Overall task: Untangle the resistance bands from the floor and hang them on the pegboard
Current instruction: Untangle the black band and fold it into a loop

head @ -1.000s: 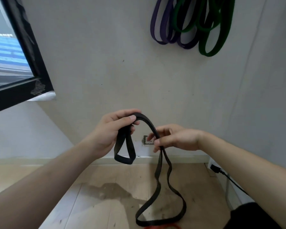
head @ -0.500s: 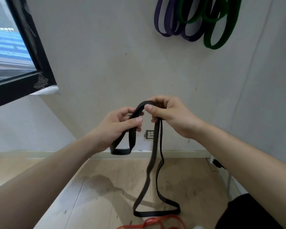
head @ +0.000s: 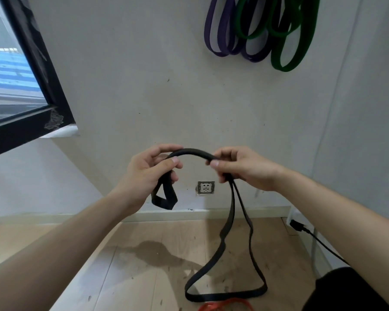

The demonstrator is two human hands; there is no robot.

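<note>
Black band [head: 192, 152] is up in both your hands, in front of the wall [head: 144, 86]. Your left grip [head: 144, 173] is clenched around one end with the thumb pressed on top, and a short loop of band dangles below that fist. Your right grip [head: 243, 169] has it too, with thumb and fingers curled round the band. Between the two, the band arches up in a little hump. From the right grip two strands drop side by side and spread apart lower down. The bottom of that big loop reaches the wood floor [head: 144, 277].

Right at the lower edge there's a red band [head: 225, 305] on the floor, only partly in view. Can't tell if it touches the black one.

Top right on the wall, purple bands [head: 220, 48] and green bands [head: 285, 63] hang in overlapping loops. Whatever they hang from is cut off at the top.

An outlet [head: 206, 187] sits low on the wall, showing between your hands. There's a dark window frame [head: 43, 63] on the left, a black cable [head: 298, 226] plugged in at lower right, and a dark stain [head: 157, 254] on the floor.
</note>
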